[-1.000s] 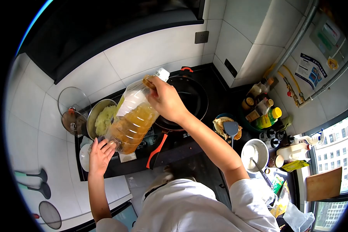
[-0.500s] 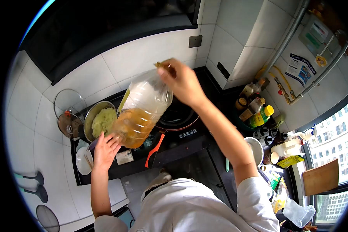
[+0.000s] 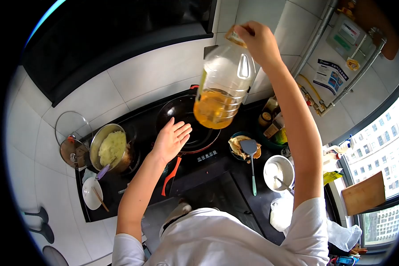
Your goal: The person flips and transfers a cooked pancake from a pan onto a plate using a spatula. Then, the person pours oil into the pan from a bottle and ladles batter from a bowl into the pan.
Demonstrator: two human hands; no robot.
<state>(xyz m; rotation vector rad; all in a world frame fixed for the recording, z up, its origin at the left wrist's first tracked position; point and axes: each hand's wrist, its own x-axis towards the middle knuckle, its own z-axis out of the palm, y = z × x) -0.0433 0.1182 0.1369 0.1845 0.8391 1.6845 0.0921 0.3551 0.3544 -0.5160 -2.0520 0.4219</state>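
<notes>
My right hand (image 3: 259,42) grips a large clear plastic oil bottle (image 3: 228,75) at its top. The bottle hangs nearly upright, slightly tilted, over the right part of the stove. Amber oil (image 3: 217,108) fills its lower part. My left hand (image 3: 170,141) is open with nothing in it, fingers spread above the front left of a dark frying pan (image 3: 176,108). The pan has a red-orange handle (image 3: 172,177) pointing toward me. The bottle hides part of the pan's right side.
Left of the pan stands a metal pot (image 3: 94,146) with pale yellow-green food; a glass lid (image 3: 73,153) leans behind it. A white bowl (image 3: 89,195) sits in front. To the right are a spatula (image 3: 249,148) on a dish of food, a white bowl with a spoon (image 3: 279,166), and bottles.
My right hand has risen and moved right with the oil bottle, which now hangs more upright. My left hand has come away from the bottle's base and moved right, over the pan.
</notes>
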